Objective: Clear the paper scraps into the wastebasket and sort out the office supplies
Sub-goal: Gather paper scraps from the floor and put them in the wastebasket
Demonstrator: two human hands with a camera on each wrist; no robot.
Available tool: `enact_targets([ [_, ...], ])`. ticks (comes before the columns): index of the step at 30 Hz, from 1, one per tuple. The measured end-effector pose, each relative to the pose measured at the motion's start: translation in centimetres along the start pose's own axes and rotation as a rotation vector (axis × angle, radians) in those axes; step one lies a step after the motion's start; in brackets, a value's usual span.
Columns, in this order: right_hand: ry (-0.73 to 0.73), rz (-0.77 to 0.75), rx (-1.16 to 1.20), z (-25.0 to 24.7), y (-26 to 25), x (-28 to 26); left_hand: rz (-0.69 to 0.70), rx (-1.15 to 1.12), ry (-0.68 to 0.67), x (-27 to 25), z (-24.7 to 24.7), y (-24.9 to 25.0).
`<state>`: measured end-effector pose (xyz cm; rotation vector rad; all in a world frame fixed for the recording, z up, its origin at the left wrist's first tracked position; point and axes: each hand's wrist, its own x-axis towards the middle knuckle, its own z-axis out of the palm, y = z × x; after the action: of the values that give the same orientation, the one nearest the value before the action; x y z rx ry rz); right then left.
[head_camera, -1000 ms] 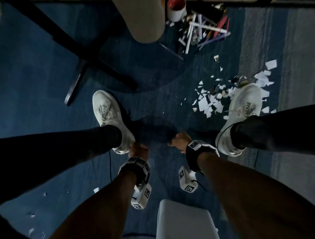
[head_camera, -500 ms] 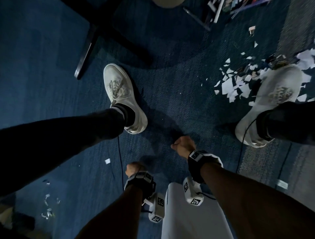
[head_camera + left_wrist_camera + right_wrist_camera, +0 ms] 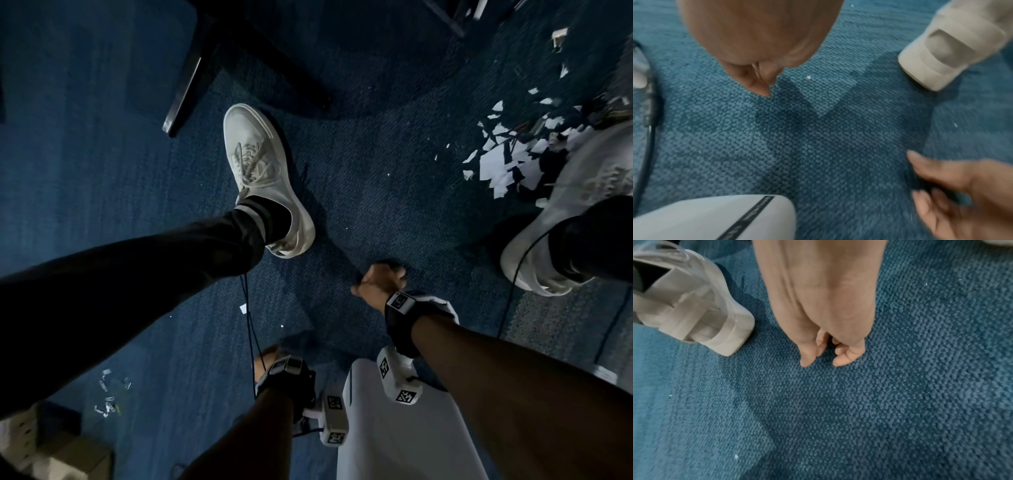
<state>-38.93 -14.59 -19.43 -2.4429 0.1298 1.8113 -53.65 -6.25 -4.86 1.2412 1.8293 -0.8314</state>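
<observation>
R hand low over blue carpet, fingers loosely curled, grasping nothing, L hand mostly hidden, fingers' state can't tell, paper scraps piled far right by R shoe, well apart from both hands, white bin btw forearms.

white paper scraps scattered on carpet, beside shoe

Three views looking down at the floor
Head camera looks steeply down from above; both wrist cameras sit close over the same blue woven carpet, sharing it.
</observation>
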Motion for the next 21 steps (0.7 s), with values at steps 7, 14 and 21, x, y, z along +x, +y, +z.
enact_targets([
  [7,-0.007,-0.007,0.016,-0.1,0.0,0.3,-0.069,-0.28,0.199,7.4,1.9,-3.6],
  [14,0.015,-0.021,0.006,-0.2,0.2,0.1,0.074,-0.152,0.324,9.8,2.6,-2.9],
  [21,0.007,-0.012,-0.032,0.3,-0.3,0.3,0.015,-0.137,0.298,12.8,3.1,-4.3],
])
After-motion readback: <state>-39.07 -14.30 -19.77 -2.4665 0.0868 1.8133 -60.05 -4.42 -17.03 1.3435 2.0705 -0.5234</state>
